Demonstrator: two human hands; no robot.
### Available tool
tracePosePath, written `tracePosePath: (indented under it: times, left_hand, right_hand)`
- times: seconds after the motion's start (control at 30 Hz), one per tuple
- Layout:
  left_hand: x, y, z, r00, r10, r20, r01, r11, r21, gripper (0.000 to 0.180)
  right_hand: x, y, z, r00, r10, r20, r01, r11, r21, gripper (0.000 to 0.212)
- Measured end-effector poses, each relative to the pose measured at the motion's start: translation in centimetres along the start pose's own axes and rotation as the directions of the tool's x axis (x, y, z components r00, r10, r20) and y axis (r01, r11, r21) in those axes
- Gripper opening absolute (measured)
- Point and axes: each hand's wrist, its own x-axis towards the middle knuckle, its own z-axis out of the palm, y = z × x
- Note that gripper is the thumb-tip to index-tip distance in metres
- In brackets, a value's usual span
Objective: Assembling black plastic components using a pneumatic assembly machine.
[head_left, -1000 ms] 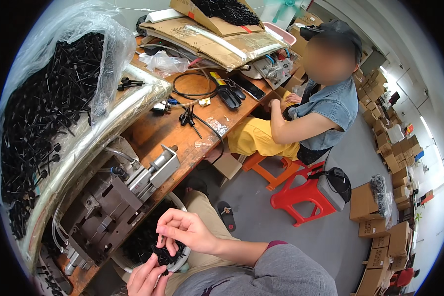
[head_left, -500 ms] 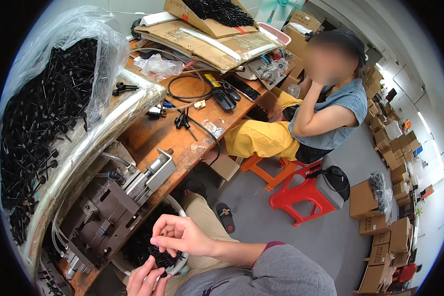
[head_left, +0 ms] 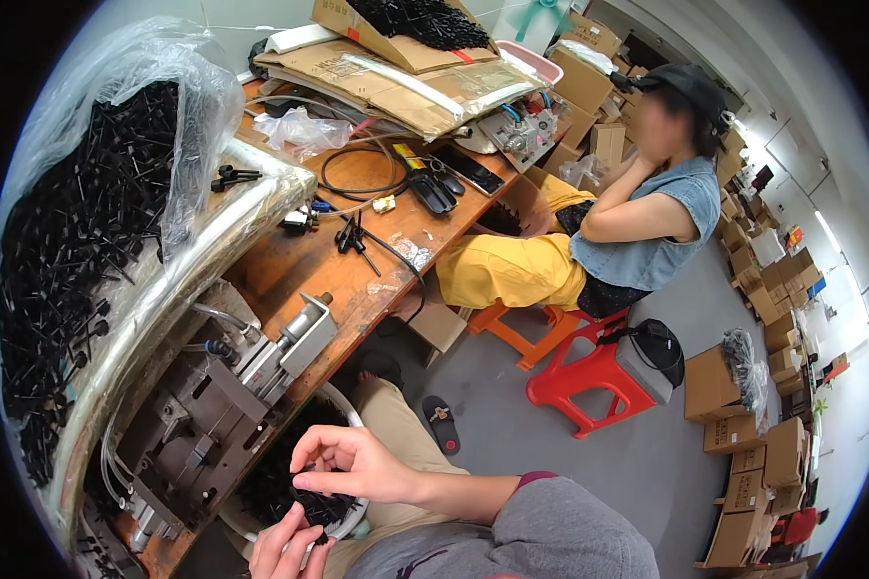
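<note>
My right hand (head_left: 357,465), reaching in from the lower right, has thumb and fingers brought together in a pinch. Something dark and thin shows at its fingertips, too small to make out. Just below it, my left hand (head_left: 288,545) is closed around a small black plastic part (head_left: 321,537), whose dark end pokes out by the fingers. Both hands are over a white tub (head_left: 348,410) holding many loose black parts, partly hidden by my hands. To their left sits a metal fixture (head_left: 203,425) with clamps and air hoses on the bench.
A plastic-lined bin heaped with black stemmed parts (head_left: 77,212) fills the left. On the wooden bench (head_left: 270,265) lie a phone (head_left: 468,169), cables and flattened cardboard (head_left: 377,82). A co-worker in yellow trousers (head_left: 512,270) sits beyond, near a red stool (head_left: 574,386).
My hands stay almost in place over the tub, the right fingertips shifting slightly. The co-worker's head has moved a little to the right; the view has tilted slightly.
</note>
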Motion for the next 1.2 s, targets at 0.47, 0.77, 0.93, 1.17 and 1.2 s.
tracePosePath:
  times: [0.47, 0.77, 0.93, 1.17, 1.2]
  left_hand:
    - [-1.2, -0.9, 1.1, 0.991, -0.065, -0.113, 0.076, 0.992, 0.097, 0.030]
    - [-1.4, -0.8, 1.1, 0.990, -0.066, -0.122, 0.079, 0.992, 0.101, 0.029]
    - [-1.3, -0.9, 1.2, 0.992, -0.061, -0.110, 0.071, 0.993, 0.090, 0.030]
    - [-1.5, -1.0, 1.3, 0.994, -0.054, -0.097, 0.063, 0.993, 0.096, 0.031]
    - [-1.6, -0.9, 1.3, 0.993, -0.062, -0.096, 0.071, 0.993, 0.092, 0.031]
  right_hand:
    - [0.1, -0.9, 0.3, 0.998, 0.060, -0.006, -0.060, 0.998, 0.023, 0.012]
    - [0.0, -1.1, 0.2, 0.993, 0.114, 0.012, -0.114, 0.993, 0.032, 0.018]
    - [0.0, -1.0, -0.1, 0.993, 0.114, 0.027, -0.115, 0.992, 0.046, 0.017]
    - [-0.1, -0.7, 0.1, 0.991, 0.123, 0.049, -0.126, 0.989, 0.083, 0.017]
    - [-0.1, -0.8, 0.2, 0.991, 0.127, 0.042, -0.130, 0.987, 0.089, 0.017]
